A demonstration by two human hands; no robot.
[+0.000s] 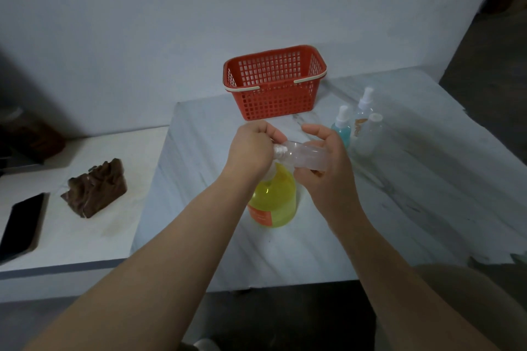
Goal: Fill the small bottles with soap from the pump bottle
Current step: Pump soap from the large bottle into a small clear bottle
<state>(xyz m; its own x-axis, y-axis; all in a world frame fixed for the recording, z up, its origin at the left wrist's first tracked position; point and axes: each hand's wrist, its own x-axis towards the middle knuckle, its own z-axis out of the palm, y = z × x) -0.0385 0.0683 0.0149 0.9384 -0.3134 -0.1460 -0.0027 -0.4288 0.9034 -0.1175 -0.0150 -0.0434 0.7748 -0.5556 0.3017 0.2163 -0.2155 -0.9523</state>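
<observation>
Small bottle (302, 155), gripped: clear smooth plastic; pump bottle (274, 202), below grip: glossy translucent plastic; basket (273, 102), beyond grip: matt plastic lattice; table (413, 194): smooth, marbled.

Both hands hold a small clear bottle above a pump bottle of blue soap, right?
No: the head view shows the soap in the pump bottle is yellow, not blue. The left hand and right hand do hold the small clear bottle above it.

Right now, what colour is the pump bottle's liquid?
Yellow; the pump bottle shows best in the head view.
</observation>
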